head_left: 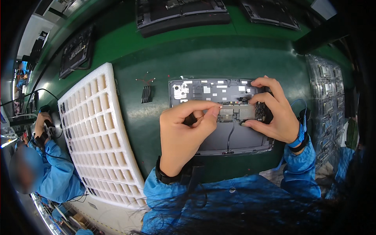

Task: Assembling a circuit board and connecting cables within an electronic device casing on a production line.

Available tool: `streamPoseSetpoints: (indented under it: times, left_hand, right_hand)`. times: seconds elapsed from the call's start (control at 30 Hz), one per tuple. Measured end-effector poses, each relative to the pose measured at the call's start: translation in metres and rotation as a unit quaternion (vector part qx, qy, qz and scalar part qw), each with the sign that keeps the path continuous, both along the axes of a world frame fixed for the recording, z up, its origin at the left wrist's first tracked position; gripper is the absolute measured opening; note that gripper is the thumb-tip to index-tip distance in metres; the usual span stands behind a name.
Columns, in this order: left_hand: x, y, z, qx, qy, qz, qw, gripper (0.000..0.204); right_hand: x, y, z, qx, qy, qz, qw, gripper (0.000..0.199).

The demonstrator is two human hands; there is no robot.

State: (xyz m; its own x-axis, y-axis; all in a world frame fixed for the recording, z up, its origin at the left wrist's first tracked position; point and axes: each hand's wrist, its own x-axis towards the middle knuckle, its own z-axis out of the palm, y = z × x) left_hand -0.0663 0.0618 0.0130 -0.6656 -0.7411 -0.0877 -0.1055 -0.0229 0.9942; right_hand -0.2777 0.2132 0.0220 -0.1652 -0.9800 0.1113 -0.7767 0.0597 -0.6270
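A tablet-like device housing (211, 145), dark grey and uncovered, lies in front of me. Across its middle runs a circuit board (246, 113) with metal shields, and a dark flat cable (230, 137) leads down from it. My left hand (188, 127) is pinched, thumb against index finger, over the board's left end. A tiny pale tip shows at the fingertips; what they hold is too small to name. My right hand (276, 111) has its fingers apart, curved over the board's right end, with the thumb at its lower edge and another fingertip on the housing's upper rim.
Left stands a white foam tray (127, 156) with many pockets. Small black parts with red wires (146, 93) lie beside it. More housings (184, 15) sit at the back. Clear trays of boards (327, 90) are at right. A co-worker (58, 168) sits far left.
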Motion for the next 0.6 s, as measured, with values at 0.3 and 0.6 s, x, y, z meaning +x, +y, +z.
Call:
streamPoseSetpoints:
  times: [0.3,0.6]
  left_hand:
    - [-0.006,0.000,-0.012,0.012,0.045,-0.001,0.999,0.005]
    - [-0.003,-0.001,-0.002,0.033,-0.007,0.028,0.999,0.009]
  right_hand:
    - [0.000,0.000,0.000,-0.005,0.064,0.009,0.998,0.049]
    - [-0.004,0.010,-0.016,-0.040,-0.085,0.009,0.996,0.037]
